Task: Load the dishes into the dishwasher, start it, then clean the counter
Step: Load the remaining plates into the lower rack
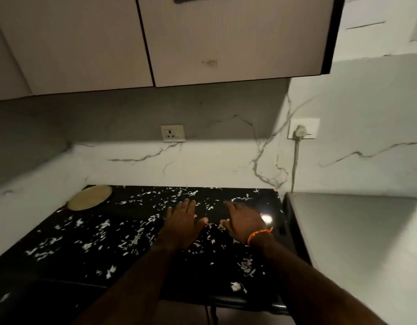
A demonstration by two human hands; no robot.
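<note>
A glossy black counter (62, 261) is strewn with several small white scraps (135, 241), thickest across its middle. My left hand (183, 221) lies palm down on the counter near the centre, fingers together and pointing toward the wall. My right hand (244, 219), with an orange thread band at the wrist, rests flat just to its right; a few scraps lie between the two thumbs. Neither hand holds anything. No dishes or dishwasher door show in this view.
A round pale wooden board (90, 198) sits at the counter's back left corner. A grey appliance top (357, 242) adjoins the counter on the right, its cord plugged into a wall socket (302, 131). Another socket (172, 133) is on the marble backsplash. Upper cabinets (202, 38) hang overhead.
</note>
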